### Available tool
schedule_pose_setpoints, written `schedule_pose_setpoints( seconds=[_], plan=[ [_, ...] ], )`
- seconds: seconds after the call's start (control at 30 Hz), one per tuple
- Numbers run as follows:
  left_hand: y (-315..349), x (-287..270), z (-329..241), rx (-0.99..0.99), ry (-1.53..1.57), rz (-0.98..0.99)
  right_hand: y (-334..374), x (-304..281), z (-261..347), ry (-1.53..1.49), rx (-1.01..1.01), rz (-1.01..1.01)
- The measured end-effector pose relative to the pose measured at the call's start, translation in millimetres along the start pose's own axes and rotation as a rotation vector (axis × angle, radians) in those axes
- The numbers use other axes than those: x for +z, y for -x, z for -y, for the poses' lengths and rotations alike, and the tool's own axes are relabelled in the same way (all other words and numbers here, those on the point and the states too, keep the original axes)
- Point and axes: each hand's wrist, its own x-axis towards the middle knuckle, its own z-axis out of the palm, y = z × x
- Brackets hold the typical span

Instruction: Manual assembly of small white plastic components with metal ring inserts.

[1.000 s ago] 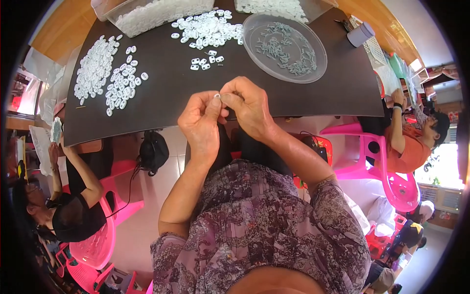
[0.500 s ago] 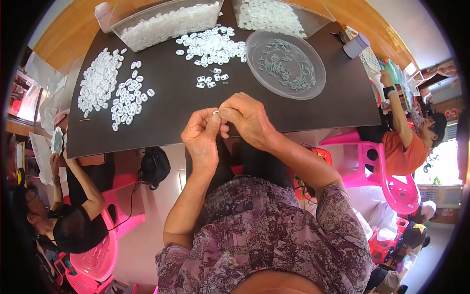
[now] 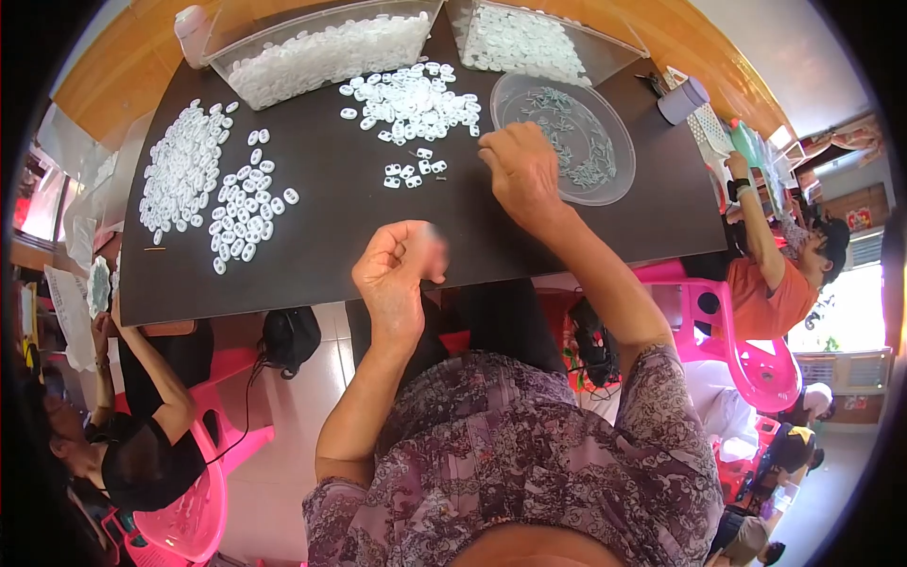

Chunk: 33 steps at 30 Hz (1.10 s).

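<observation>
Above the table's near edge, my left hand (image 3: 392, 279) is closed in a pinch. A small white plastic piece seems to be at its blurred fingertips; its details are lost. My right hand (image 3: 525, 175) is over the table, with curled fingers beside the left rim of a round clear tray (image 3: 605, 193). Small grey-green screw-like pins (image 3: 588, 172) lie scattered in that tray. Whatever the right fingertips may hold is hidden. Between and beyond the hands are several loose white pieces (image 3: 414, 172) with holes. A heap of white oval pieces (image 3: 416, 106) lies farther back.
Two more groups of white ovals (image 3: 184, 170) cover the table's left side. Clear bins (image 3: 331, 77) of white parts stand along the back, and a lilac-lidded cup (image 3: 682, 100) at the back right. One person (image 3: 142, 444) sits left, another (image 3: 775, 293) right, on pink chairs.
My right hand has left my left hand and moved right and away toward the tray. The left hand stays near its place, slightly lower, still pinching. The view has shifted a little.
</observation>
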Motion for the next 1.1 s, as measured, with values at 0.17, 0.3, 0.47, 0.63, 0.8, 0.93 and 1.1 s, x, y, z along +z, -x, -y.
schedule_pose_setpoints(
  seconds=[0.17, 0.3, 0.47, 0.63, 0.8, 0.93, 1.1],
  plan=[
    [1, 1, -1, 0.001, -0.034, -0.001, -25, 34, 4, 0.037, -0.053, 0.032],
    [2, 0, 0, 0.010, -0.051, -0.009, -33, 47, 0, 0.158, -0.066, 0.193],
    [2, -1, 0, 0.007, -0.043, -0.002, -30, 48, 3, 0.133, -0.042, 0.216],
    [2, -4, 1, 0.019, -0.010, 0.016, -29, 45, 2, 0.004, 0.057, 0.266],
    [1, -4, 3, 0.014, 0.004, 0.007, -27, 42, -1, -0.071, 0.077, 0.275],
    [2, -4, 2, 0.028, 0.005, 0.004, -30, 33, 4, -0.124, 0.108, 0.264],
    [2, -5, 1, 0.034, -0.002, -0.005, -37, 21, 3, -0.385, 0.272, 0.268]
  ],
)
